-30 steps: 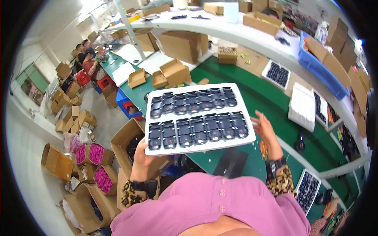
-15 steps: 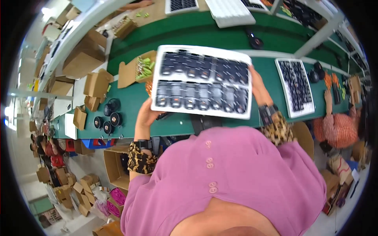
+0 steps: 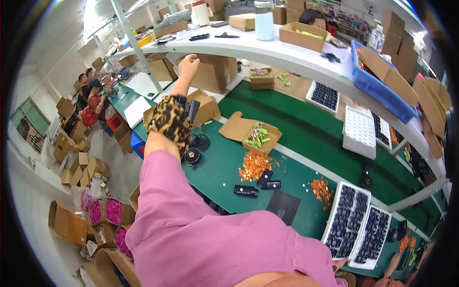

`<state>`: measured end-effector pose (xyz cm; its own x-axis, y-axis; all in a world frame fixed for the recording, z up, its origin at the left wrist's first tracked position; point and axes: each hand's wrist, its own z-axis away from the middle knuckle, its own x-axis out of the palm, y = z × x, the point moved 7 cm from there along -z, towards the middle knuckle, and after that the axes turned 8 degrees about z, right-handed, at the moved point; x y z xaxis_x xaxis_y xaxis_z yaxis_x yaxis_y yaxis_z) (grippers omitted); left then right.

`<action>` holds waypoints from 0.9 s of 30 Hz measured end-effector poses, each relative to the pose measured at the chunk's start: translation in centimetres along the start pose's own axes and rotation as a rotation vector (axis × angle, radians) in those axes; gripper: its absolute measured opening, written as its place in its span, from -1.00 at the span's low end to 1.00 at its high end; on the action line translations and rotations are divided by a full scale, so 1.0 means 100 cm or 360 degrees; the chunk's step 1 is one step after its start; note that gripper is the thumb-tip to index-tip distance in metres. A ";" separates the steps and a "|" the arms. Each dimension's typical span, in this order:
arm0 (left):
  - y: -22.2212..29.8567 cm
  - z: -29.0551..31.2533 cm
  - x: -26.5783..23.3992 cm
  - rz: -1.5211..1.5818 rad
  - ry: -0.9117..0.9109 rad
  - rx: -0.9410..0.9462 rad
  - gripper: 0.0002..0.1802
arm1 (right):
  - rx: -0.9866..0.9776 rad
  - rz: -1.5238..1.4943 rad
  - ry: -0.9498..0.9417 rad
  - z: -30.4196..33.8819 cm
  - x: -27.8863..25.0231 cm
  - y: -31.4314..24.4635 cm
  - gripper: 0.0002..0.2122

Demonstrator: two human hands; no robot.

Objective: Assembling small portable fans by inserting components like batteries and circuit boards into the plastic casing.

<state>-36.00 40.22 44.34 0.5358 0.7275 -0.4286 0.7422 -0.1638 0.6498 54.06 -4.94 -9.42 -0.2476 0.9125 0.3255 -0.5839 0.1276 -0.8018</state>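
Observation:
My left hand is stretched out to the far left, below the edge of the white shelf and in front of a large cardboard box. Its fingers are loosely bent and apart, with nothing visible in them. At the lower right, my right hand grips the near edge of a white tray filled with rows of black plastic parts. That tray lies beside a second white tray of black parts and seems to overlap its edge. Most of my right hand is hidden by the tray and my pink top.
On the green table are black fans, orange metal pieces, black casings and a box of yellow-green cells. The shelf carries a jar and a blue bin. A green belt runs behind.
The tray held up in both hands has come down at the right, next to the other tray. My left hand has let go and reached far left. The view has turned left.

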 end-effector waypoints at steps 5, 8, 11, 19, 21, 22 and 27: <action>-0.019 -0.065 -0.005 -0.0441 -0.0029 -0.0074 -0.58 | -0.0214 0.0311 -0.0002 -0.021 0.032 0.008 -0.55; -0.011 -0.083 0.023 -0.0584 -0.0150 -0.0036 -0.57 | -0.0359 0.0527 0.0068 -0.018 0.026 -0.004 -0.57; 0.008 -0.096 0.036 -0.0596 0.0045 0.0227 -0.63 | -0.0494 0.0745 0.0157 -0.007 0.014 -0.016 -0.60; 0.007 -0.144 0.053 -0.0801 -0.0061 0.0304 -0.70 | -0.0853 0.1353 0.0389 0.022 -0.003 -0.063 -0.66; 0.005 -0.149 0.059 -0.0832 -0.0193 0.0395 -0.76 | -0.0936 0.1518 0.0431 0.026 -0.004 -0.076 -0.67; 0.003 -0.150 0.059 -0.0833 -0.0200 0.0385 -0.76 | -0.0976 0.1603 0.0451 0.028 -0.004 -0.082 -0.68; 0.045 -0.118 0.067 -0.0446 -0.0121 0.0725 -0.85 | -0.1132 0.2008 0.0610 0.044 -0.032 -0.104 -0.70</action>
<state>-33.86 52.20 51.77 0.3074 0.7373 -0.6016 0.9512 -0.2552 0.1733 57.47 -10.86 0.08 -0.0102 0.5928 -0.8053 0.3697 -0.7460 -0.5539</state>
